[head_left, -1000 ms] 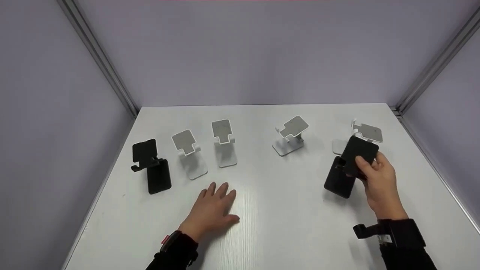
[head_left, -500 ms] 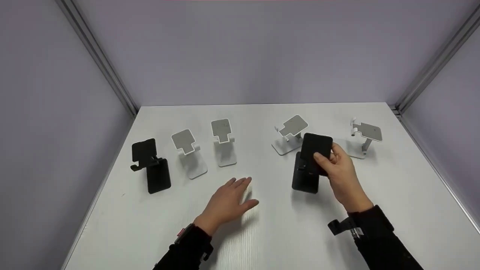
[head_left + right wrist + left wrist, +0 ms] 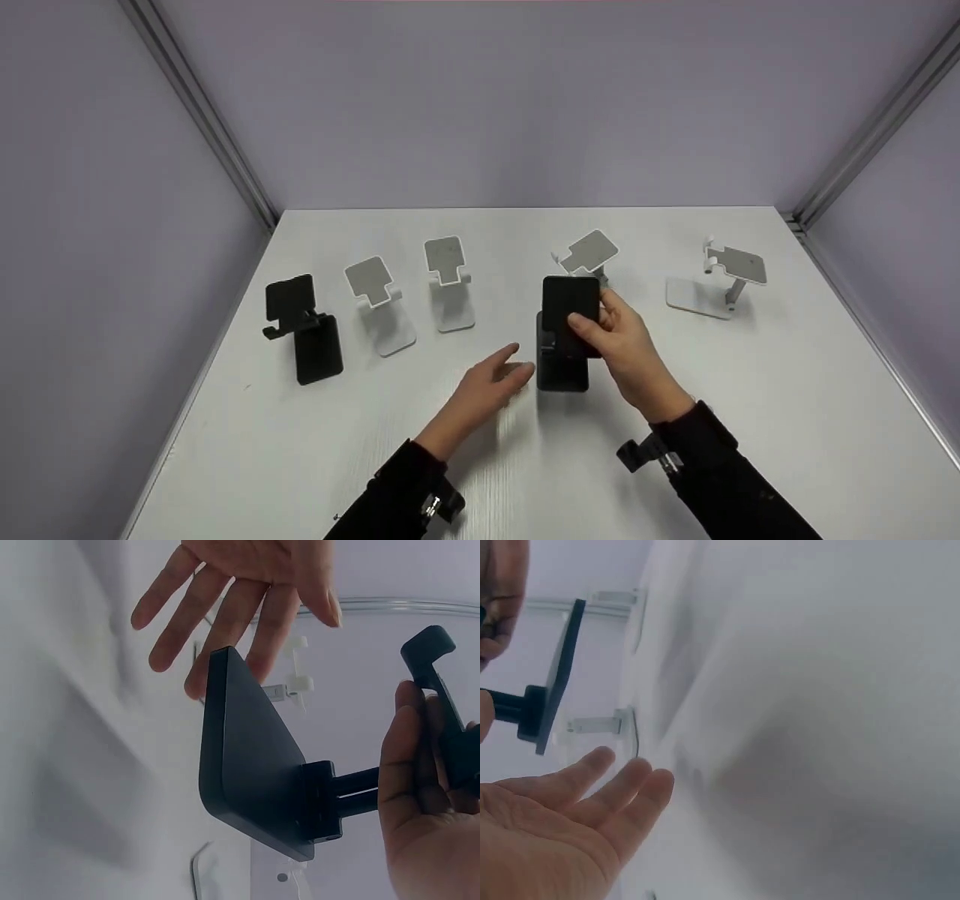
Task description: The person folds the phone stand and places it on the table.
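My right hand (image 3: 626,349) grips a black phone stand (image 3: 570,307) by its upper plate, thumb across the front and fingers behind. Its flat base (image 3: 251,757) hangs above the table in the right wrist view, joined to the plate by a two-bar arm. Just left of the stand, my left hand (image 3: 480,394) reaches toward it with fingers extended and nothing held. In the left wrist view the left hand's fingers (image 3: 622,799) lie spread below the stand's base (image 3: 559,679).
On the white table (image 3: 300,465) stand another black phone stand (image 3: 317,349) at left and white ones: two left of centre (image 3: 386,330) (image 3: 452,304), one behind the right hand (image 3: 590,251), one far right (image 3: 735,264). Grey panels (image 3: 480,105) enclose the table.
My right hand has carried the black phone stand leftward from beside the far-right white stand to the middle. The left hand has moved right, toward it.
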{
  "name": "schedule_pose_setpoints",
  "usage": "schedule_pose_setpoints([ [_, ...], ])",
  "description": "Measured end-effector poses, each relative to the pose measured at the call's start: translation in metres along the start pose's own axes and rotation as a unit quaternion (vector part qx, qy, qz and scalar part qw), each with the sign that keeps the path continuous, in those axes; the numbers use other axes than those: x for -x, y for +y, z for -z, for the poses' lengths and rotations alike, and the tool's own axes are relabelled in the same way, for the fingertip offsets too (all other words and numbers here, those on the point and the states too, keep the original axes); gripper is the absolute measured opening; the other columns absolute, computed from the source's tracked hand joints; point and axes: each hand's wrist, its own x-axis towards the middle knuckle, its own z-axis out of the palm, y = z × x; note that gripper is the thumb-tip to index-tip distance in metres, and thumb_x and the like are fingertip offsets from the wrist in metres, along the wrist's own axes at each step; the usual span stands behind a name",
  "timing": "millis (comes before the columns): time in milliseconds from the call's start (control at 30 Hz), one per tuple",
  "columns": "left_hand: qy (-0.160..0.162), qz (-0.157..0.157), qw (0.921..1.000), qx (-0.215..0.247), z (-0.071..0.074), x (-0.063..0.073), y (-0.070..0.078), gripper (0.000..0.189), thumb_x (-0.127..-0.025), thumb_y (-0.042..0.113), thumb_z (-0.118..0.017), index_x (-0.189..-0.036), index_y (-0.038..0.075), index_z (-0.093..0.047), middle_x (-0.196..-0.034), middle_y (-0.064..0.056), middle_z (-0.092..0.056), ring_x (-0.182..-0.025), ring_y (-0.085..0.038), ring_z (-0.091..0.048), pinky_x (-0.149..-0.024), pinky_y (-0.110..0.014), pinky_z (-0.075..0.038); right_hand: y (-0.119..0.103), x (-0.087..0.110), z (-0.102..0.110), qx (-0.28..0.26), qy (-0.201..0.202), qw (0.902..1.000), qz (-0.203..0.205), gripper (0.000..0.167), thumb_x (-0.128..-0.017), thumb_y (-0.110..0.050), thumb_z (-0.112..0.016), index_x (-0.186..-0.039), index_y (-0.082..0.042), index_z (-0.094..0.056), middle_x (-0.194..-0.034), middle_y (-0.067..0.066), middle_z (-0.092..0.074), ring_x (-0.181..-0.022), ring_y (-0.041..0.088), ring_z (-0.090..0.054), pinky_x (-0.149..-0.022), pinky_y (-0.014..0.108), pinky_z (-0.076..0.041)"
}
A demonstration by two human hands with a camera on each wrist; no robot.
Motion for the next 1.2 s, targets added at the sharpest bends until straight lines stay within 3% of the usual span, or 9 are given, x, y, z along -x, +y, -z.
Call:
schedule_pose_setpoints([
  [100,0.001,0.014,0.9992,0.037,-0.004,-0.002,-0.001,0.075,-0.102,0.047,-0.06,-0.157,0.003,-0.037,-0.13,-0.018,-0.068,-0.111,-0.029,-0.07,-0.092,-0.046,-0.059,0.003,0.0,-0.007,0.0,-0.008,1.0,-0.004,0.048,-0.1,-0.01,-0.066,-0.144,-0.003,-0.048,-0.11,0.015,-0.074,-0.093,0.023,-0.074,-0.08,0.035,-0.061],
  [267,0.016,0.023,0.9969,0.074,-0.008,-0.006,-0.003,0.062,-0.1,0.032,-0.066,-0.15,0.001,-0.047,-0.113,-0.018,-0.075,-0.099,-0.032,-0.074,-0.086,-0.042,-0.063,0.006,0.0,-0.015,-0.001,-0.023,0.9996,-0.014,0.05,-0.1,-0.01,-0.066,-0.146,-0.004,-0.046,-0.11,0.015,-0.074,-0.093,0.023,-0.073,-0.081,0.034,-0.06],
  [400,0.027,0.031,0.994,0.101,-0.009,-0.008,-0.004,0.05,-0.098,0.02,-0.067,-0.142,-0.001,-0.055,-0.102,-0.016,-0.076,-0.091,-0.027,-0.076,-0.082,-0.037,-0.064,0.007,0.001,-0.019,-0.003,-0.035,0.9992,-0.018,0.05,-0.1,-0.012,-0.067,-0.145,-0.005,-0.047,-0.114,0.014,-0.073,-0.096,0.023,-0.073,-0.083,0.034,-0.06],
  [700,0.03,0.058,0.9769,0.204,-0.009,-0.009,-0.003,0.04,-0.094,0.002,-0.068,-0.13,-0.008,-0.056,-0.096,-0.02,-0.075,-0.08,-0.03,-0.077,-0.073,-0.039,-0.066,0.008,0.0,-0.023,0.007,-0.051,0.9985,-0.017,0.048,-0.099,-0.016,-0.069,-0.141,-0.004,-0.048,-0.115,0.014,-0.073,-0.099,0.023,-0.072,-0.082,0.036,-0.061],
  [867,0.027,0.063,0.974,0.216,-0.006,-0.007,0.0,0.039,-0.094,-0.001,-0.067,-0.131,-0.01,-0.056,-0.096,-0.023,-0.075,-0.077,-0.032,-0.077,-0.071,-0.04,-0.066,0.009,-0.002,-0.021,0.016,-0.055,0.998,-0.028,0.05,-0.099,-0.016,-0.069,-0.143,-0.005,-0.048,-0.11,0.013,-0.074,-0.098,0.022,-0.072,-0.082,0.034,-0.059],
  [1067,0.021,0.061,0.9742,0.217,0.001,-0.006,-0.001,0.037,-0.095,-0.001,-0.066,-0.13,-0.011,-0.059,-0.098,-0.024,-0.075,-0.078,-0.031,-0.077,-0.072,-0.04,-0.066,0.01,-0.002,-0.013,0.032,-0.062,0.9968,-0.04,0.061,-0.1,-0.019,-0.069,-0.153,-0.012,-0.042,-0.117,0.015,-0.072,-0.098,0.023,-0.07,-0.084,0.033,-0.057],
  [1200,0.02,0.055,0.9749,0.215,0.005,-0.006,-0.001,0.037,-0.095,-0.002,-0.065,-0.131,-0.011,-0.06,-0.1,-0.026,-0.074,-0.079,-0.033,-0.077,-0.073,-0.041,-0.066,0.01,0.0,-0.007,0.054,-0.065,0.9955,-0.043,0.062,-0.099,-0.018,-0.069,-0.153,-0.007,-0.041,-0.108,0.013,-0.071,-0.088,0.02,-0.067,-0.078,0.031,-0.057],
])
